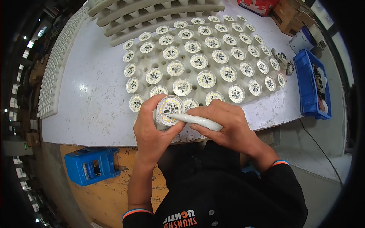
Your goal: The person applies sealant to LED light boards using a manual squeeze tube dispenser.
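My left hand (pixel 152 127) is wrapped round a round LED lamp (pixel 167 105), its face with chips and small yellow LEDs turned up. In my right hand (pixel 226 121) is a white tapered tube (pixel 203 121), gripped between thumb and fingers. The tube's tip points left and lies over the lamp's face; whether it touches cannot be told. Just beyond my hands, many similar lamps (pixel 206 79) stand in rows in a pale foam tray (pixel 144 62) on the white table.
Stacked foam trays (pixel 163 17) lie at the back, and another long tray (pixel 62 64) along the left edge. At the right are a blue basket (pixel 304 83), a tub (pixel 302 40) and a cardboard box (pixel 291 17). A blue stool (pixel 91 165) stands below the table's front left.
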The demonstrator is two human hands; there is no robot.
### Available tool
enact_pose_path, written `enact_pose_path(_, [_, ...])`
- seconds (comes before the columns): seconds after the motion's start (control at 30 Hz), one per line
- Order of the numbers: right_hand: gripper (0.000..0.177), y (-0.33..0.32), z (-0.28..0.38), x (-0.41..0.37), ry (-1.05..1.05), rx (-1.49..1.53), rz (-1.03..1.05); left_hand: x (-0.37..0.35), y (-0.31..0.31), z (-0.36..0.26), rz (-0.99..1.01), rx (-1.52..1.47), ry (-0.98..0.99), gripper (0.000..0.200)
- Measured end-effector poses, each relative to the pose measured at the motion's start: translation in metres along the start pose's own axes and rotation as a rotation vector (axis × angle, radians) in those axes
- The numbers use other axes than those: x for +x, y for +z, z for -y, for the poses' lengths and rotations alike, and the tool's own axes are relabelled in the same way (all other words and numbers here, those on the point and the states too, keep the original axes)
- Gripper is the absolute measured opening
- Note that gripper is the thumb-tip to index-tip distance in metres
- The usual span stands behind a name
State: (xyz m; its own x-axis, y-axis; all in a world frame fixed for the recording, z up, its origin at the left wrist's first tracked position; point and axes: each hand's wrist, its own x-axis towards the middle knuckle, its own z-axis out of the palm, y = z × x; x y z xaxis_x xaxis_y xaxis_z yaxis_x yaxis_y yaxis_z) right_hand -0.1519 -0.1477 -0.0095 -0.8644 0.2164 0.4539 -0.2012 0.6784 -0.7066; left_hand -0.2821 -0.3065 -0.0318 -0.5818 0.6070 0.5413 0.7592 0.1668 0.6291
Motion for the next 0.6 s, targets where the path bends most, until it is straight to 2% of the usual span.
enact_pose_path(0.6, [0.026, 0.001, -0.0004, -0.0001, -0.016, -0.038, -0.024, 0.0023, -0.0004, -0.004, 0.01, 0.033, 0.069, 0.067])
